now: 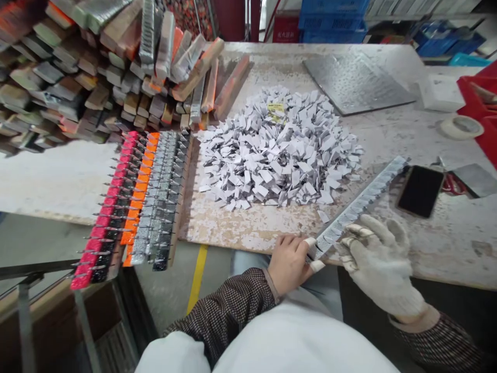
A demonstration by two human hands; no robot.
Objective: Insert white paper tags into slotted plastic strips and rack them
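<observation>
My left hand [290,261], with white wraps on its thumb and a finger, is closed on the near end of a long silvery-grey strip [351,206]. A row of small overlapping pieces runs along the strip, which slants away to the right over the table edge. My right hand [382,267] wears a white knit glove with wrapped fingertips. It sits just right of the strip, thumb and first fingers drawn together; whatever is between them is too small to make out. Beyond the strip lies a heap of small white paper pieces [272,155], with a yellow label [276,110] on top.
Left stand rows of pink [104,207], orange [142,186] and grey strips [163,191] with thin pins sticking out. Many bars [97,77] are stacked behind. A phone [420,190], scissors [452,184], a tape roll [462,127] and a metal plate [357,83] lie right.
</observation>
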